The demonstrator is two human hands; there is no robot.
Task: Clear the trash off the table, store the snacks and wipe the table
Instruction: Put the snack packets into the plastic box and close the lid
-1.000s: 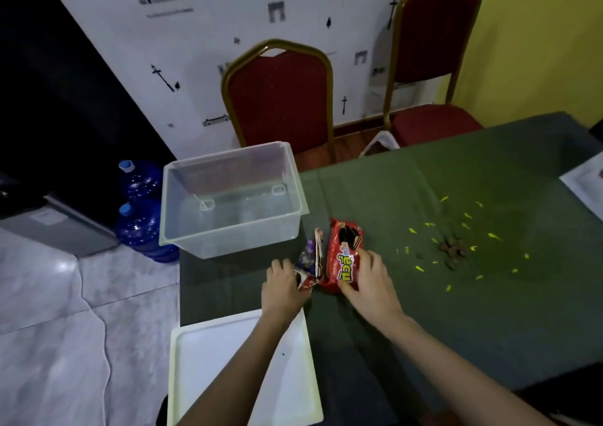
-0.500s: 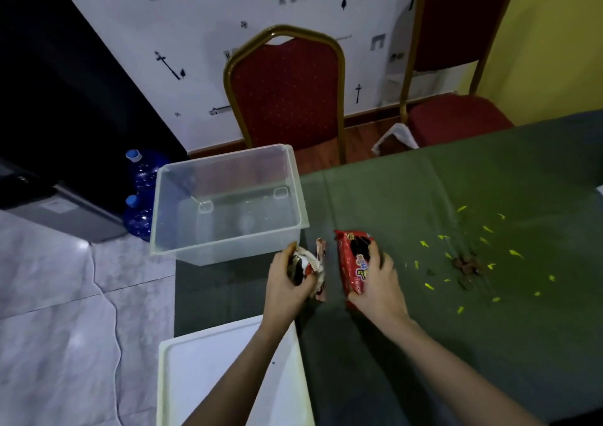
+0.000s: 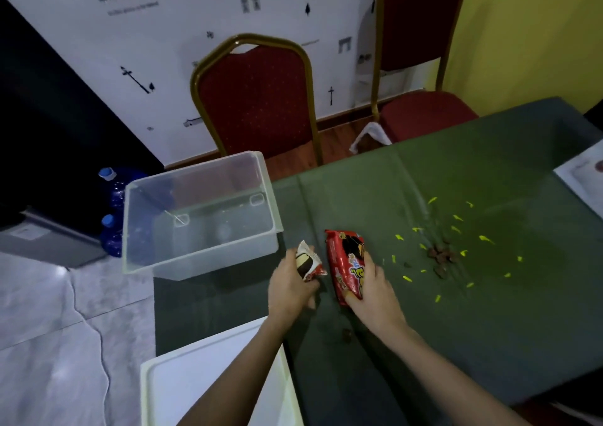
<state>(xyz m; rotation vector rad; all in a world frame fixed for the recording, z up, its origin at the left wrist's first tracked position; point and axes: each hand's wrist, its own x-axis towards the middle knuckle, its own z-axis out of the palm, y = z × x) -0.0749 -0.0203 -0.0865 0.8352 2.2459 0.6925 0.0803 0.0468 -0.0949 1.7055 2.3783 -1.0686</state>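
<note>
While left hand [image 3: 289,290] grips wrapper [image 3: 308,261], right hand [image 3: 376,293] holds red packet [image 3: 345,257]

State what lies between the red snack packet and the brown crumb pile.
Head view: a few yellow scraps and one dark crumb on green cloth.

clear plastic storage bin [image 3: 202,210]: smooth, slightly hazy.
dark green tablecloth [image 3: 456,327]: matt cloth, creased.
red snack packet [image 3: 346,262] and small white-and-brown snack wrapper [image 3: 308,260]: glossy film, crinkled.
white rectangular lid [image 3: 195,386]: smooth plastic.
red upholstered chair [image 3: 257,99]: dotted fabric, gold metal frame.
grey floor tiles [image 3: 49,344]: polished, marbled.
</note>
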